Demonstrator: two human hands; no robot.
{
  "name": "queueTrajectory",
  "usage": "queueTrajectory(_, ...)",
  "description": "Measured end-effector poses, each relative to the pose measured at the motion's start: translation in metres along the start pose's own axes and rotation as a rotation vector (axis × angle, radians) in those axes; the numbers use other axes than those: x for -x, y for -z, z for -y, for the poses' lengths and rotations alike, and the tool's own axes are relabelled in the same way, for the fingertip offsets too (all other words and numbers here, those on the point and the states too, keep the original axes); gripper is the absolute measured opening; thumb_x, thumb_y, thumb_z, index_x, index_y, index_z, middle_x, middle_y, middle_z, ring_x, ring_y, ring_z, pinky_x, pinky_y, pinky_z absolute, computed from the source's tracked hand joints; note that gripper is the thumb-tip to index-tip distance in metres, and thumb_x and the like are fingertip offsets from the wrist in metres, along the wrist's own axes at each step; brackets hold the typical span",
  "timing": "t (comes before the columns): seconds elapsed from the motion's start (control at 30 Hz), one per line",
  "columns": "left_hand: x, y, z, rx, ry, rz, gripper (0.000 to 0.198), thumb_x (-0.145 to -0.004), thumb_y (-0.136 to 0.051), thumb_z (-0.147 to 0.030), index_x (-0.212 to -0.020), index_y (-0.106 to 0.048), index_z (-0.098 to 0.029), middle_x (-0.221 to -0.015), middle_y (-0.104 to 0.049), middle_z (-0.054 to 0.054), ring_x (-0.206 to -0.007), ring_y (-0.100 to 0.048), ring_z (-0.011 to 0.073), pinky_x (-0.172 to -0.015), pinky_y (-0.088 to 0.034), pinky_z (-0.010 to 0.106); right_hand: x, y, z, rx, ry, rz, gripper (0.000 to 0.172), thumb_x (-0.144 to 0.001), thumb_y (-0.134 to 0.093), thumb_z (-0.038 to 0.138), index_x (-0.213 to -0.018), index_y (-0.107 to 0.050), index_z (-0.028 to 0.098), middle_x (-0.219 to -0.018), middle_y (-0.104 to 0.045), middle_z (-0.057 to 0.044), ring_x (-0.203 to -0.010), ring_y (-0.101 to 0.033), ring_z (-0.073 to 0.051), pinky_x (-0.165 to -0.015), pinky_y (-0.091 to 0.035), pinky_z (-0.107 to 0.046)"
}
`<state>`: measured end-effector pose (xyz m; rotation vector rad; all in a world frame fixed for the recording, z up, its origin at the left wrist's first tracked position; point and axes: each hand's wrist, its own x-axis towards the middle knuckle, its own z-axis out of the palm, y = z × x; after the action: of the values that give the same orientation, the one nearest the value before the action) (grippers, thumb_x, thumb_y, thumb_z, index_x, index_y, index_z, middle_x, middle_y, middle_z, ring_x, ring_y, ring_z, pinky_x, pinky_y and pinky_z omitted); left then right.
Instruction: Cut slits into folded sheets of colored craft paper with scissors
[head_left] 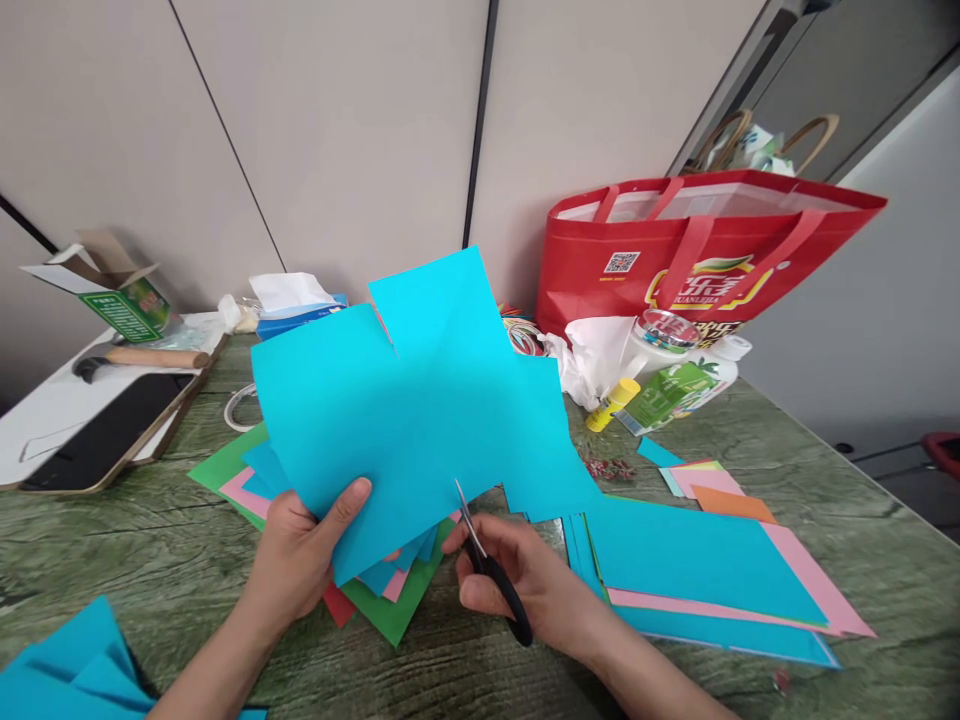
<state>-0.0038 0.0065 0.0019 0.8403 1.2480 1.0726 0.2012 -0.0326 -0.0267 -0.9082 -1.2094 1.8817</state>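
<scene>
My left hand [304,545] pinches the lower left edge of a large cut sheet of bright blue paper [420,400] and holds it up above the table. My right hand [525,585] is closed round the black handles of a pair of scissors [491,570]. The blades point up into the bottom edge of the blue paper, at a notch near its middle. Under both hands lies a loose heap of green, pink, red and blue paper pieces [390,600].
A stack of blue, pink and orange sheets [705,570] lies right. Behind it stand a red bag [697,255], a glue stick [611,405], a white bottle [686,385] and crumpled tissue [596,360]. A tissue box [296,305], a hammer [142,357] and an open carton [112,285] sit back left. Blue scraps [67,670] lie at the near left.
</scene>
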Motion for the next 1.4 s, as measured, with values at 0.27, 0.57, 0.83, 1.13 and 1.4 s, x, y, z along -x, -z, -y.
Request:
queueTrajectory(0.27,0.0005,-0.0038,-0.001,0.023,0.013,-0.022,0.055,-0.056,-0.073,-0.036,-0.104,-0.057,-0.015,-0.098,-0.069,0.009,-0.066,-0.067,0.0292,-0.046,-0.058,0.037,-0.0004,-0.0004,-0.0013,0.035,0.022,-0.018,0.032,-0.071,-0.066,0.037,-0.09,-0.054,0.015,-0.066,-0.046,0.003,-0.057,-0.038,-0.008,-0.051,-0.028,-0.021)
queueTrajectory(0.57,0.0029,-0.0066,-0.0023,-0.005,0.015,-0.037,0.049,-0.053,-0.073,-0.04,-0.094,-0.062,-0.014,-0.088,-0.072,0.01,-0.063,-0.067,0.0299,-0.044,-0.057,0.036,-0.0005,-0.0017,-0.0022,0.051,0.016,-0.045,0.03,-0.07,-0.066,0.037,-0.088,-0.055,0.016,-0.064,-0.046,0.003,-0.057,-0.039,-0.009,-0.05,-0.029,-0.021)
queueTrajectory(0.83,0.0021,-0.003,-0.0025,-0.014,0.026,-0.006,0.063,-0.058,-0.071,-0.038,-0.115,-0.052,-0.021,-0.104,-0.067,0.008,-0.069,-0.066,0.0313,-0.046,-0.057,0.039,-0.0008,-0.003,-0.0009,0.065,0.034,-0.064,0.03,-0.07,-0.066,0.037,-0.086,-0.055,0.016,-0.061,-0.046,0.004,-0.054,-0.037,-0.008,-0.049,-0.028,-0.021)
queueTrajectory(1.13,0.0019,-0.0055,-0.0035,0.01,0.034,-0.024,0.059,-0.056,-0.073,-0.037,-0.108,-0.056,-0.014,-0.096,-0.07,0.01,-0.063,-0.067,0.029,-0.043,-0.057,0.036,-0.0027,-0.006,0.001,0.061,0.019,-0.1,0.035,-0.063,-0.069,0.042,-0.079,-0.054,0.015,-0.055,-0.045,0.005,-0.049,-0.036,-0.007,-0.047,-0.027,-0.021)
queueTrajectory(1.4,0.0027,-0.0055,-0.0033,0.016,0.034,-0.037,0.066,-0.054,-0.074,-0.037,-0.114,-0.054,-0.017,-0.098,-0.069,0.009,-0.065,-0.067,0.0298,-0.042,-0.057,0.036,-0.0039,-0.009,0.0019,0.091,-0.002,-0.157,0.037,-0.059,-0.07,0.045,-0.072,-0.053,0.015,-0.048,-0.044,0.006,-0.042,-0.035,-0.006,-0.043,-0.026,-0.021)
